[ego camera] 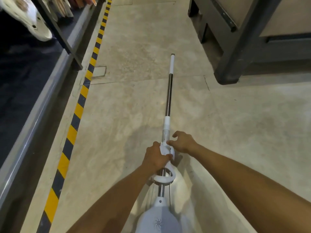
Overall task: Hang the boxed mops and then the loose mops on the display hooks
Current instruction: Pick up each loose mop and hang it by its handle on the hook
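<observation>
The mop (168, 105) has a white grip tip, a shiny dark chrome shaft, white plastic collars and wringer handle, and a pale blue-grey head with a small dotted flower motif. The floor (235, 123) is mottled beige. A yellow-and-black striped line (79, 106) runs along it. The shelving frame (235, 47) is dark grey.

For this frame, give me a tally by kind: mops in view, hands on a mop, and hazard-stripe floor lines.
Loose mops: 1
Hands on the mop: 2, left hand and right hand
Yellow-and-black floor lines: 1
Total: 4
</observation>
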